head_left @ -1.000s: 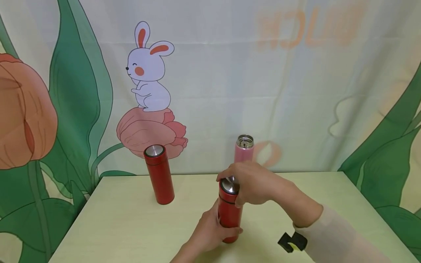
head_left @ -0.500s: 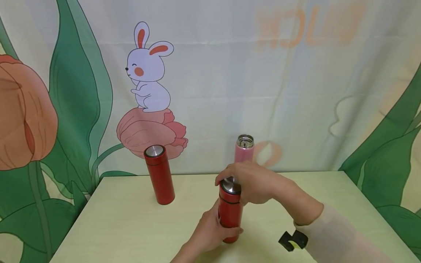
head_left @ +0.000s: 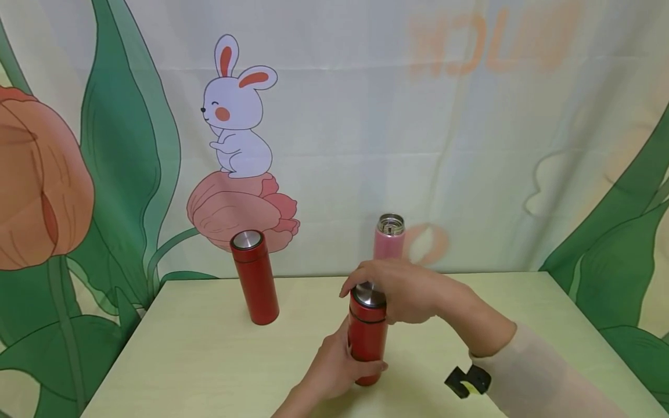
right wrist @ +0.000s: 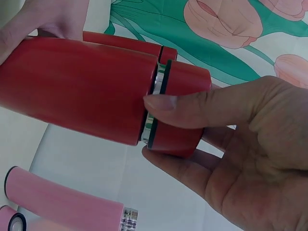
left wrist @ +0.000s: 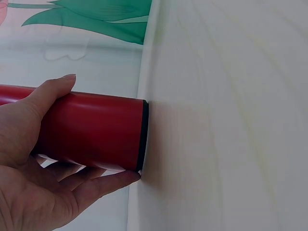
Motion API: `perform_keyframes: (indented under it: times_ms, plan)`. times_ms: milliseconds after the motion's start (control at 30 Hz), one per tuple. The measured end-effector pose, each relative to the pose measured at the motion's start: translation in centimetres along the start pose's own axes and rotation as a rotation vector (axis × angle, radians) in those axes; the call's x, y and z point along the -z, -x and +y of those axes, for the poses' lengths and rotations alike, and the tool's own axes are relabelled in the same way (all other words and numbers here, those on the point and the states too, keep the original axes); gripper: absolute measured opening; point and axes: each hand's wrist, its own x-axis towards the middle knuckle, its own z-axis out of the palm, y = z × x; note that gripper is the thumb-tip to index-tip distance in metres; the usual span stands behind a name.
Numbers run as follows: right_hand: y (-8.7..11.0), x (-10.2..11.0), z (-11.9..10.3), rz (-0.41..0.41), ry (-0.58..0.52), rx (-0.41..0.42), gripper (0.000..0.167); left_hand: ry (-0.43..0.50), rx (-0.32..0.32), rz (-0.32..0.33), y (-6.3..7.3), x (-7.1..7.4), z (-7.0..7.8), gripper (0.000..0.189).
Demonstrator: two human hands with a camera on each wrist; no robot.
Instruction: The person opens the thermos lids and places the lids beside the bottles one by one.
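Note:
A red thermos stands upright on the table, my left hand gripping its lower body. In the left wrist view, the thumb lies over the red body and the fingers go underneath. From above, my right hand grips the thermos lid, with its steel top. The right wrist view shows thumb and fingers around the red lid; a band of shiny metal shows between lid and body. Behind the right hand stands a lidless pink thermos, its lower part hidden in the head view.
A second red thermos, lid on, stands further left on the pale table. At the lower left of the right wrist view lies a pink, dark-rimmed round piece. A printed curtain hangs behind the table.
My right hand has turned slightly on the lid, and its thumb has passed out of sight behind the thermos. My left hand keeps its hold on the body.

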Motion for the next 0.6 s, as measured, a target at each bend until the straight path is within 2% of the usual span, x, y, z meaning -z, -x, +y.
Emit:
perform_keyframes:
  times_ms: [233,367,600]
  plan:
    - [0.2,-0.2,0.8,-0.005,-0.038,0.044,0.086,0.014,-0.002,-0.003,0.1,-0.1,0.1,0.079]
    - [0.3,-0.2,0.6,0.009,-0.028,-0.018,0.086,0.016,-0.008,0.001,0.1,-0.2,0.0,0.078]
    - [0.5,-0.2,-0.5,0.086,0.065,-0.161,0.085,-0.005,-0.013,0.019,0.1,-0.2,-0.1,0.079]
